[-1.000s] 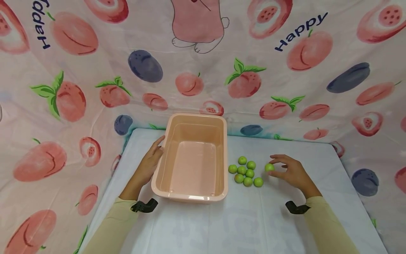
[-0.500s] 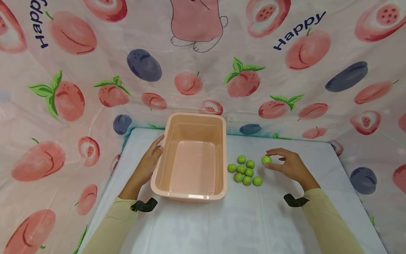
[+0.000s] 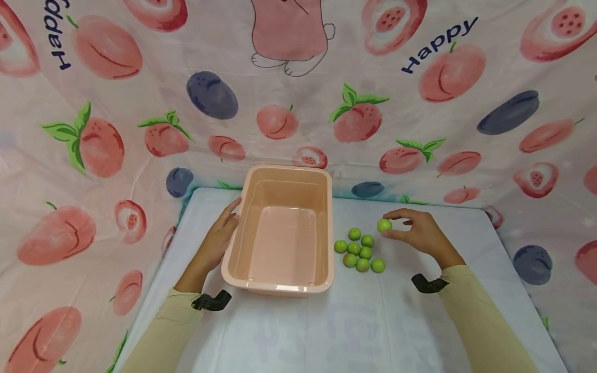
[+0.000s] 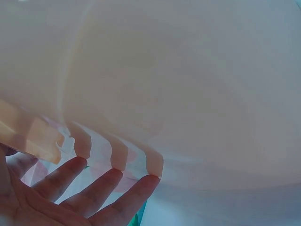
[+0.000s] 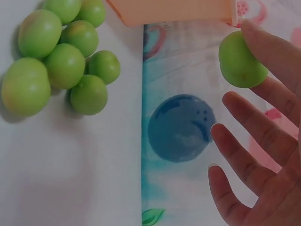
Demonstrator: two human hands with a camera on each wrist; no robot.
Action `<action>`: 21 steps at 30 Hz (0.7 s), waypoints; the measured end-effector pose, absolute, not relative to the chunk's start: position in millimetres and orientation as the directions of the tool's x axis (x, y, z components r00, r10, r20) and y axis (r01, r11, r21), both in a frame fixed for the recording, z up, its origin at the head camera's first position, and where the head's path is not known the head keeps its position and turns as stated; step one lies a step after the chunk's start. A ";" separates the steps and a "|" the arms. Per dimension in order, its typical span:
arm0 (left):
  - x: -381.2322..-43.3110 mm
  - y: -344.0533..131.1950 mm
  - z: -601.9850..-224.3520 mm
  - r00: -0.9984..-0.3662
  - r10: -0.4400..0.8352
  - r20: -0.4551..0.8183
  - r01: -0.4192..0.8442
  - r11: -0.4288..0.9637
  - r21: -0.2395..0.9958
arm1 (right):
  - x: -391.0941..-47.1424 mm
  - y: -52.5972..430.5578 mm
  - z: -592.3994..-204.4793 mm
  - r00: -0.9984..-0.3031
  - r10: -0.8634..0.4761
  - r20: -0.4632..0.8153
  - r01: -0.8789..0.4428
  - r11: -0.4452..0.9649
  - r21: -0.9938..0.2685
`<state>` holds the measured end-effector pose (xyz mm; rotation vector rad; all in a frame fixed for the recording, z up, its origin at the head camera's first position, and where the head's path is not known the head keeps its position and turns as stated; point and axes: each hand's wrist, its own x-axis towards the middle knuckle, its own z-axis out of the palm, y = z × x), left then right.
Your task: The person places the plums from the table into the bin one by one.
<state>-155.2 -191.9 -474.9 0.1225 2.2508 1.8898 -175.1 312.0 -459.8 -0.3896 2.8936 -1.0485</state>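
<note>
A peach-coloured plastic basin stands on the table. My left hand rests against its left side. In the left wrist view, that hand's extended fingertips touch the basin's glossy outer wall; the thumb is not clearly visible. Right of the basin, my right hand pinches a round green fruit, plum-like in shape, above the table. The right wrist view has this fruit between thumb and index finger, the other fingers spread. Several similar green fruits lie clustered between basin and right hand.
A white cloth covers the table. Behind and beside it hangs a pink fruit-printed sheet, close to the basin's far end. The fruit cluster lies close to the basin's right wall.
My right hand has lifted the green fruit off the table and carried it left and farther back. The left hand, the basin and the clustered fruits stay in place.
</note>
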 end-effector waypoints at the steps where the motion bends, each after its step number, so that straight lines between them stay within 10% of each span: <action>1: -155.2 -191.9 -475.0 -0.977 0.192 -0.097 -0.063 0.178 0.982 | -176.3 310.2 -458.5 -0.967 -0.249 0.049 -0.222 0.739 -0.636; 21: -156.8 -192.5 -478.1 -0.978 0.186 -0.098 -0.065 0.176 0.982 | -198.5 269.8 -425.8 -0.936 -0.340 0.089 -0.316 0.706 -0.634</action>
